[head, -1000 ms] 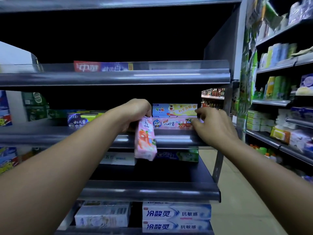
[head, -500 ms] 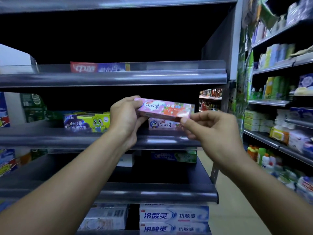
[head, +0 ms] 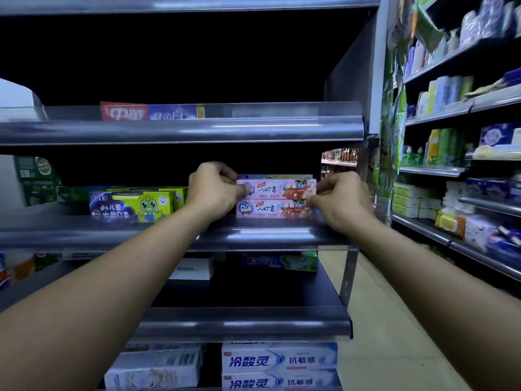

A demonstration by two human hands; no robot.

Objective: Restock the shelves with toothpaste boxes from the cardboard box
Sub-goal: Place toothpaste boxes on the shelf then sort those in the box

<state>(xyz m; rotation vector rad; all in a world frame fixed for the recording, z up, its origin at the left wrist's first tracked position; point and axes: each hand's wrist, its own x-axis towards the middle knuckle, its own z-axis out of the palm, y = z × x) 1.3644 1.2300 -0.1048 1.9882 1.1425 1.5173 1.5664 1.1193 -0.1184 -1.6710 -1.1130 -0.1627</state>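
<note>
Fingers (head: 243, 189) of my left hand (head: 212, 190) and right hand (head: 342, 203) pinch the ends of top pink toothpaste box (head: 277, 189), seated on its twin (head: 275, 208) at three o'clock end of shelf (head: 267, 235); uneven release could topple it.

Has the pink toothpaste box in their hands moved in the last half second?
Yes: the pink toothpaste box went down and inward, from above the shelf edge onto the matching box there.

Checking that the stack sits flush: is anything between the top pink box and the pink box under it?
Nothing visible. The top pink box lies straight on the lower pink box, with the left hand and right hand holding its ends. A rear box shows just behind.
</note>
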